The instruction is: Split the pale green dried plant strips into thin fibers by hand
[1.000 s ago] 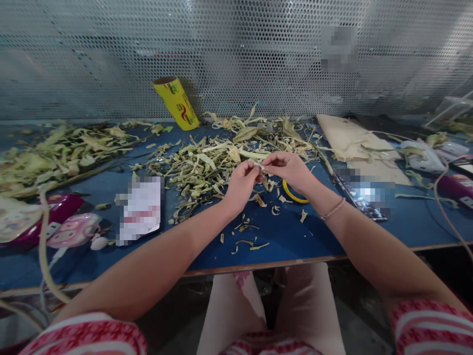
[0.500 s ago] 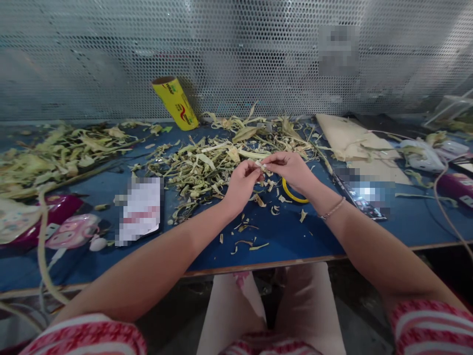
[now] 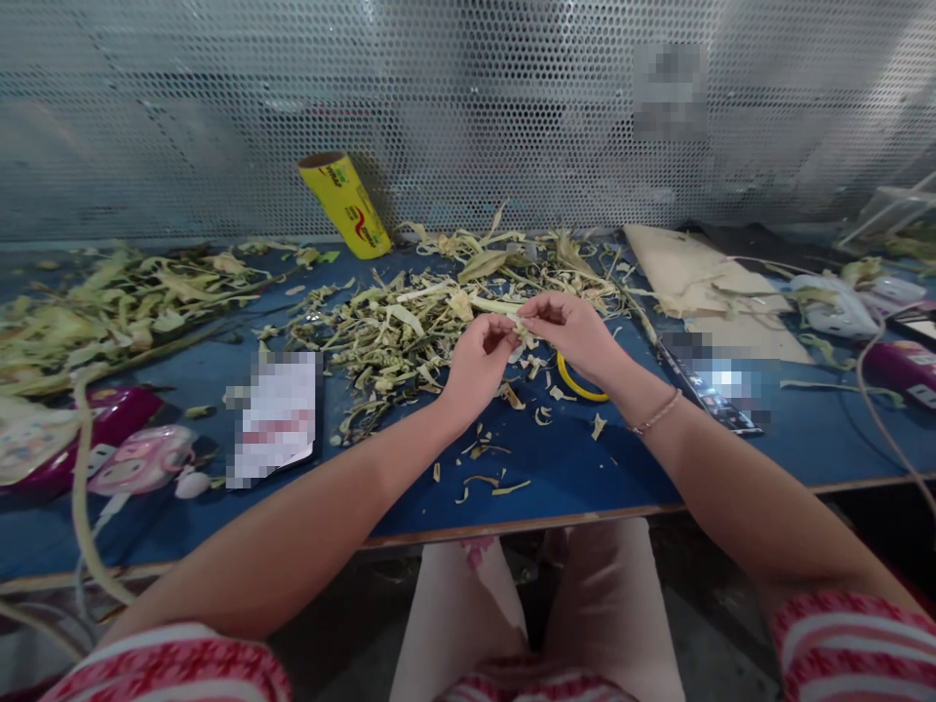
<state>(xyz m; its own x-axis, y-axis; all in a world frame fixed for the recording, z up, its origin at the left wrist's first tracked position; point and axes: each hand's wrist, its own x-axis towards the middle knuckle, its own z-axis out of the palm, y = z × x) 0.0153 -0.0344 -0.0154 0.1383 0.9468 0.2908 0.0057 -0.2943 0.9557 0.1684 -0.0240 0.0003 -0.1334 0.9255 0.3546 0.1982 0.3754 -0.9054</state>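
My left hand (image 3: 481,359) and my right hand (image 3: 567,330) meet above the front of a heap of pale green dried plant pieces (image 3: 395,327). The fingers of both hands are pinched on a small pale plant piece (image 3: 519,324), mostly hidden between the fingertips. Loose scraps (image 3: 515,395) lie on the blue table (image 3: 556,468) below my hands. A yellow ring (image 3: 581,382) rests flat beneath my right wrist, which wears a thin bracelet (image 3: 658,411).
A yellow cardboard tube (image 3: 346,207) leans at the mesh wall. More plant matter (image 3: 146,297) is piled at left. A pale card (image 3: 276,419), a pink case (image 3: 144,460) with a cable, a lit phone (image 3: 709,385) and brown cardboard (image 3: 683,268) lie around.
My fingers have shifted slightly around the small plant piece, the right hand rising a little. The heap and the objects around it look the same.
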